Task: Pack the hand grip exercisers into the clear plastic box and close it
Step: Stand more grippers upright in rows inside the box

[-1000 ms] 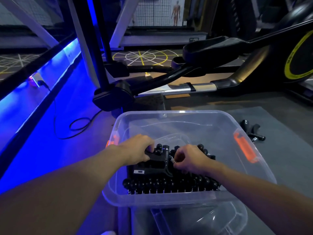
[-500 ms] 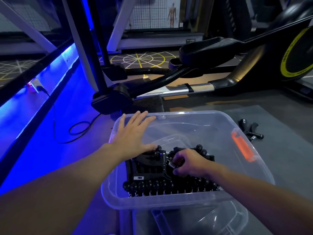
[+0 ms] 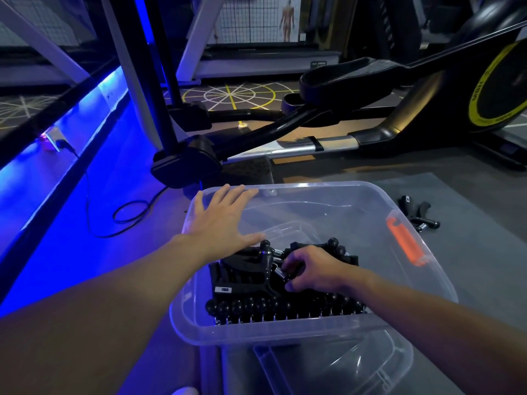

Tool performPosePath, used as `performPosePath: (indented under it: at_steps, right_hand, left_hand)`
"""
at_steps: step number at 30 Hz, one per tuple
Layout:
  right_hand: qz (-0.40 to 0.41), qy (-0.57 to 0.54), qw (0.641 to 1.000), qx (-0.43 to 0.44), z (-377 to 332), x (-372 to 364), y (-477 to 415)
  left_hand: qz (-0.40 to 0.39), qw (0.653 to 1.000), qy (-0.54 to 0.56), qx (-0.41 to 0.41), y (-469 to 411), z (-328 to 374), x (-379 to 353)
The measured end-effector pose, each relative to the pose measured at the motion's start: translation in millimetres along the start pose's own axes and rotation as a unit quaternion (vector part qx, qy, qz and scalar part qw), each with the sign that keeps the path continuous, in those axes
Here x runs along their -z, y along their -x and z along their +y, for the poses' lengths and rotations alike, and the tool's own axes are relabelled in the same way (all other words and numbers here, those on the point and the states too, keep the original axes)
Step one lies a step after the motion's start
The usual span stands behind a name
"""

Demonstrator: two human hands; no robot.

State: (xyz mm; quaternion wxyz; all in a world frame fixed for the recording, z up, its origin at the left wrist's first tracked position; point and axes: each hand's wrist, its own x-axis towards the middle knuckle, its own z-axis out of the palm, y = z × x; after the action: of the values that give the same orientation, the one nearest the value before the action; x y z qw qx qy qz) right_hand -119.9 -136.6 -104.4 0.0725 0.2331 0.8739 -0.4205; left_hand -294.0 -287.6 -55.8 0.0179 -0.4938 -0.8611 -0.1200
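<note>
- Inside the clear plastic box [image 3: 285, 332], the right grip [image 3: 310, 270] is pinching an exerciser [image 3: 251, 280] by its spring (stiff, probably light; handles are offering firmer hold).
- The left grip [image 3: 221, 220] is hovering open.

The left hand [image 3: 219, 220] and right hand [image 3: 310, 270] are bare, like both forearms [image 3: 119, 295].

left hand [image 3: 220, 221] flat over clear box [image 3: 328, 329] corner | right hand [image 3: 315, 270] pinches exerciser [image 3: 247, 284] spring
</note>
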Motion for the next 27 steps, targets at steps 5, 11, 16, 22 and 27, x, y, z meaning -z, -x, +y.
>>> performPosePath:
  at_steps: [5,11,16,22,27]
  right_hand:
    - [0.000,0.008,1.000,0.006,2.0,0.1,-0.9]
    - [0.038,-0.001,0.999,0.026,-4.8,25.3,8.9]
    - [0.128,-0.039,0.990,0.045,-3.1,66.8,31.7]
    - [0.418,-0.110,0.901,0.036,31.4,134.8,51.4]
    - [0.493,-0.176,0.849,-0.073,122.1,183.5,75.0]
  left_hand:
    - [0.002,1.000,0.009,0.004,-0.9,0.0,0.4]
    - [0.019,0.999,0.036,0.007,-12.2,19.5,6.9]
    - [0.018,0.996,0.076,-0.047,-37.8,65.4,14.1]
    - [0.012,0.989,0.115,-0.098,-67.8,130.5,13.6]
    - [-0.013,0.985,0.112,-0.133,-82.0,181.5,6.8]
